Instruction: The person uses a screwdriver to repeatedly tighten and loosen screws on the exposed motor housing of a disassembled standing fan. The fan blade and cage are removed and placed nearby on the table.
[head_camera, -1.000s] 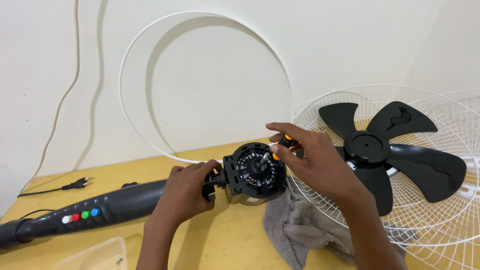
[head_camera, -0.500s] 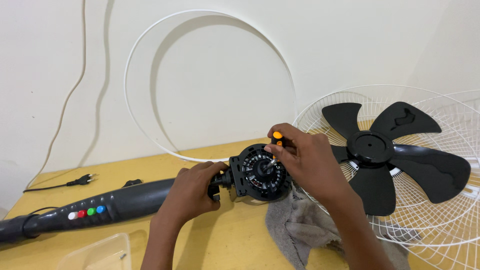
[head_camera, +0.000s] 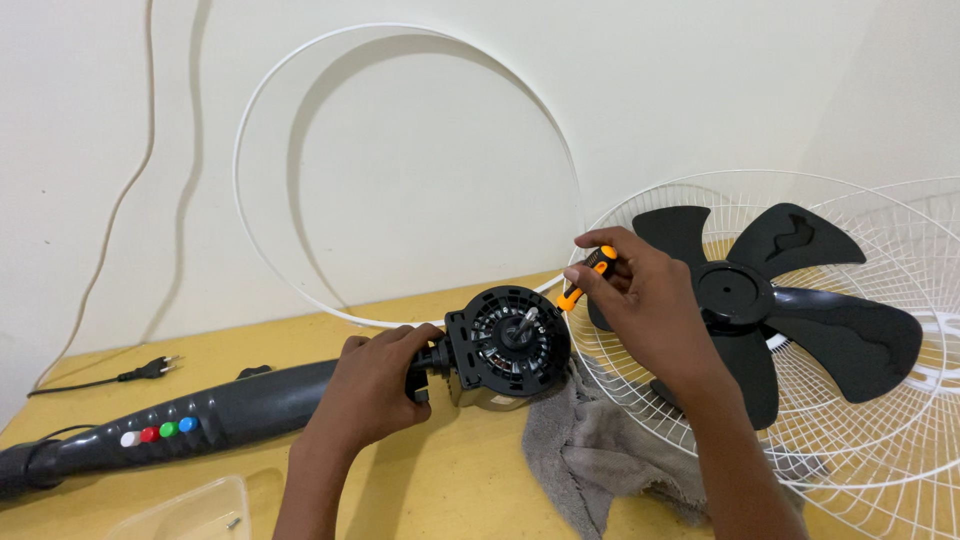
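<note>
Two bare hands are at work on a black fan motor housing (head_camera: 508, 345), which sits near the middle of the yellow desk (head_camera: 440, 480), its round vented face turned up toward the camera and its metal shaft (head_camera: 527, 320) poking out at the centre. The left hand (head_camera: 375, 385) is clenched around the neck where the housing joins the dark grey fan stand (head_camera: 180, 425), fingers wrapped over the top, thumb side toward the housing. That stand lies flat along the desk to the left, showing a row of white, red, green and blue buttons (head_camera: 160, 433). The right hand (head_camera: 645, 305) has its grip closed on a small screwdriver (head_camera: 590, 275) with an orange and black handle, pinched between thumb and fingertips; its lower end points down at the housing's upper right rim, though whether the tip touches is hard to tell.

Under the housing's right edge lies a crumpled grey cloth (head_camera: 600, 455), spreading toward the near edge of the desk. Right of it, a white wire fan guard (head_camera: 850, 450) lies with the black fan blade (head_camera: 780, 310) resting in it, behind the right wrist. A white plastic ring (head_camera: 300, 110) leans against the wall behind. A black plug (head_camera: 145, 370) and its cord lie far left, and a clear plastic container (head_camera: 190, 515) with a small screw in it sits at the bottom left.
</note>
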